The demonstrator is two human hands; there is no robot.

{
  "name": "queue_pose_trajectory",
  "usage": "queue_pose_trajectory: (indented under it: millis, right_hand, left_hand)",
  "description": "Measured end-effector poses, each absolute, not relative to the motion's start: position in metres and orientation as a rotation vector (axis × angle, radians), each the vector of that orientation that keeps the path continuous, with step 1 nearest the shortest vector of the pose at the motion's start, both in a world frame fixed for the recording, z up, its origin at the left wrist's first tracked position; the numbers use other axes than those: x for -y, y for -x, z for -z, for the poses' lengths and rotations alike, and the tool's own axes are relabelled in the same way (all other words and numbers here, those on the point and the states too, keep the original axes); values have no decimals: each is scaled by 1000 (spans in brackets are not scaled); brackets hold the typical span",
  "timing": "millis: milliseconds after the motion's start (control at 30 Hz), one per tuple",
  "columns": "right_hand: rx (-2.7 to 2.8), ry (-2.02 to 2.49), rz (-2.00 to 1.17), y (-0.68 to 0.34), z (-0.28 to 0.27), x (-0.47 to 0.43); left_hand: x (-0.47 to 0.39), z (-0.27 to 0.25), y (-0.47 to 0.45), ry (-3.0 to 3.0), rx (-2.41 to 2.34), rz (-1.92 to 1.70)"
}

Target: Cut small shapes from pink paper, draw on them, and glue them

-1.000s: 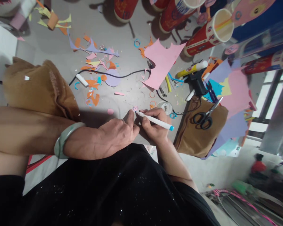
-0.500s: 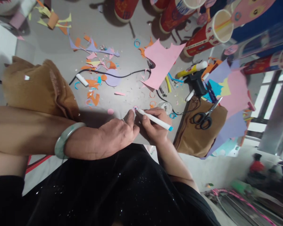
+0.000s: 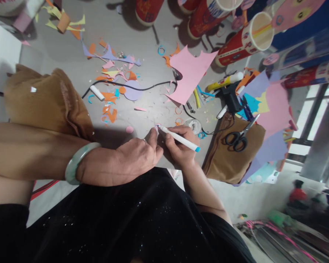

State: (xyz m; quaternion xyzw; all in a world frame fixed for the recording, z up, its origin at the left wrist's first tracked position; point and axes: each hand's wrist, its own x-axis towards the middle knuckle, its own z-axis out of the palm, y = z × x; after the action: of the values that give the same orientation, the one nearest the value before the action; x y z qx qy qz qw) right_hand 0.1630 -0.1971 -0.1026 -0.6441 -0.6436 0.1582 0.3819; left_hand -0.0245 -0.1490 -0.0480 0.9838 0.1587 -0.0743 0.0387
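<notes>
A white marker with a blue end (image 3: 181, 140) is gripped in my right hand (image 3: 182, 146). Its tip rests on a small pink paper circle (image 3: 158, 126) with a dark ring drawn on it. The index finger of my left hand (image 3: 131, 159) presses that circle to the table from the left, while its other fingers are curled under. Part of the circle is hidden by the fingertip. Another pink paper disc (image 3: 129, 129) lies a little to the left. Close to my right hand is a clear round roll (image 3: 193, 126), perhaps of tape.
Paper scraps (image 3: 109, 96) and a white marker cap (image 3: 97, 92) lie left of centre. A cut pink sheet (image 3: 190, 75) lies ahead. Black scissors (image 3: 239, 140) rest on a brown pouch (image 3: 233, 157) at right; another brown bundle (image 3: 44, 102) sits left. Red paper cups (image 3: 235, 47) stand at the back.
The whole view has shifted slightly. Both hands keep nearly the same pose, with the marker tip still at the small pink circle.
</notes>
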Motion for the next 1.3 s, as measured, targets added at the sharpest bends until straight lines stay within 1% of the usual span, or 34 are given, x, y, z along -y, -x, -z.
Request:
queue_pose_trajectory:
  millis: [367, 733, 1133, 1300]
  right_hand:
    - [1649, 1676, -429, -163, 102, 198]
    - [1643, 1602, -455, -164, 102, 199]
    - [1619, 1551, -496, -166, 104, 199]
    - [1573, 1553, -459, -167, 110, 200]
  left_hand:
    - [144, 34, 20, -2873, -523, 457]
    - [148, 44, 23, -3056, -492, 314]
    - [144, 35, 18, -2919, -498, 487]
    - [148, 41, 19, -2909, -520, 434]
